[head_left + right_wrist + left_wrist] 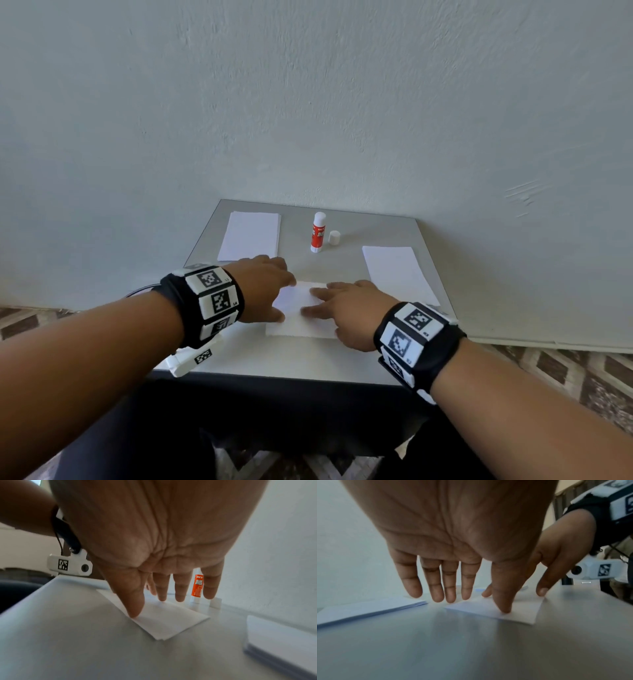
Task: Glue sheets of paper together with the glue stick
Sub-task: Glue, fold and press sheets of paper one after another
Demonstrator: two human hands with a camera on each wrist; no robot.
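The grey table (342,356) fills the lower centre of the head view. Both grips lie flat, fingers straight: left hand (263,287) and right hand (349,308) press the paper sheets (301,322) at centre. The uncapped glue stick (318,232) stands above them, its cap (334,237) beside.

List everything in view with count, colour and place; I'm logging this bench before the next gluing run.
table: one, grey, against the wall
glue stick: one, red and white, upright, uncapped, at the back
cap: one, white, right of the glue stick
paper stack: one, white, back left
second paper stack: one, white, right
middle sheets: white, front centre
left hand: fingers straight, thumb on the middle sheets
right hand: fingers straight, on the middle sheets
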